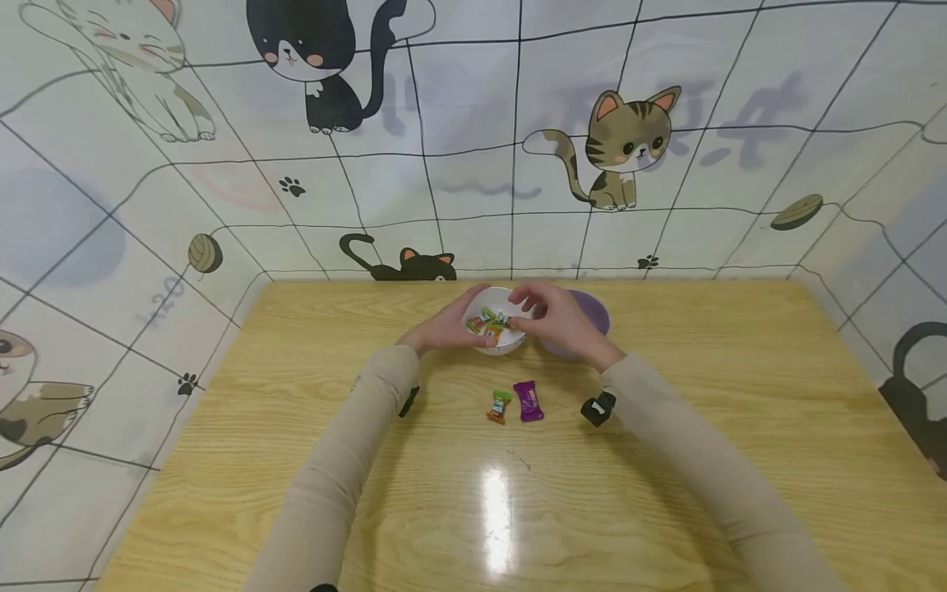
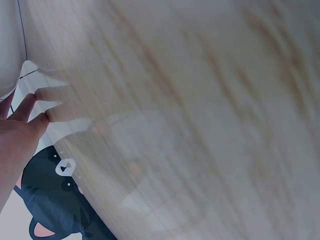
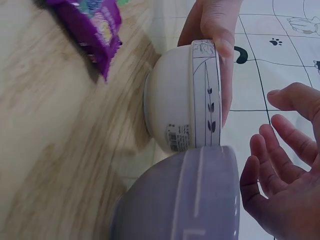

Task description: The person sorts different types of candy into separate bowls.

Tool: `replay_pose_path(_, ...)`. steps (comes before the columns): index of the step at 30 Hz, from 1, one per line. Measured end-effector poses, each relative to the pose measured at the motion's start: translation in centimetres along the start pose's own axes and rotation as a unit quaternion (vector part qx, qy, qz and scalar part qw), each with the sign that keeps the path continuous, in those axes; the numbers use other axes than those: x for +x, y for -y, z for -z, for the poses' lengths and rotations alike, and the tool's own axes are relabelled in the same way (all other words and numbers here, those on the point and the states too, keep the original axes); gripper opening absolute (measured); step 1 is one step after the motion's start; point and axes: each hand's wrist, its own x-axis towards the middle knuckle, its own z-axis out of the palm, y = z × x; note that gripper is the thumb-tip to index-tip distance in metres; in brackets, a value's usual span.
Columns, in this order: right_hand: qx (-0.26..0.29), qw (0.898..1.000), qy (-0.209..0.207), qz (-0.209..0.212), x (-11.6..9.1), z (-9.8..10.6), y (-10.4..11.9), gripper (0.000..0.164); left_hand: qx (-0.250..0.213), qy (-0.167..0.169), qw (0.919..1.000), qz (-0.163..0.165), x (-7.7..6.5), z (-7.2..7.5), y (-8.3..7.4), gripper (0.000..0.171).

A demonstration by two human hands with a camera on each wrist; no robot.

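Observation:
At the far middle of the table stands a white bowl point(image 1: 500, 350) with several small wrapped candies point(image 1: 482, 319) inside. My left hand point(image 1: 446, 327) holds this bowl by its left side; the right wrist view shows the thumb point(image 3: 224, 46) at the rim. Over the bowl's right part hovers my right hand point(image 1: 561, 319), its fingers loosely bent. In the right wrist view, thumb and fingers are apart with nothing visible between them. A purple bowl point(image 1: 596, 312) stands against the white one's right side, partly hidden by the right hand and wrist in the head view.
Nearer than the bowls lie a green-and-orange wrapped candy point(image 1: 499, 406) and a purple wrapped candy point(image 1: 528, 400), side by side on the wooden table point(image 1: 666, 510). A white cat-patterned backdrop point(image 1: 473, 181) rises behind the table's far edge and at both sides.

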Motion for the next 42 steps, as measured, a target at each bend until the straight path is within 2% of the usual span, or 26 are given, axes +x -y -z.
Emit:
replay_pose_path(8, -0.016, 1.000, -0.015, -0.009, -1.6, 0.3, 0.1, 0.021, 0.005, -0.002, 1.0000, 0.009, -0.1, 0.2, -0.2, 0.103)
replay_pose_path(13, -0.018, 1.000, -0.006, 0.014, -2.9, -0.1, 0.7, 0.021, 0.008, 0.001, 0.9999, 0.013, 0.0, 0.1, 0.0, 0.104)
replay_pose_path(20, -0.034, 0.997, 0.042, 0.047, -4.8, -1.2, 0.7, 0.022, 0.007, -0.001, 1.0000, 0.005, 0.0, 0.0, 0.2, 0.103)
replay_pose_path(27, -0.058, 0.992, 0.108, 0.035, -6.6, -2.3, 0.1, 0.026, 0.015, -0.001, 0.9998, 0.010, -0.1, 0.1, 0.1, 0.103)
replay_pose_path(35, -0.066, 0.991, 0.114, 0.036, -7.9, -2.7, -0.7, 0.029, 0.015, 0.000, 0.9998, 0.009, -0.1, 0.0, 0.1, 0.104)
replay_pose_path(42, -0.100, 0.985, 0.134, 0.045, -8.2, -3.0, -1.5, 0.043, 0.017, -0.003, 0.9997, 0.014, 0.0, 0.0, 0.1, 0.105)
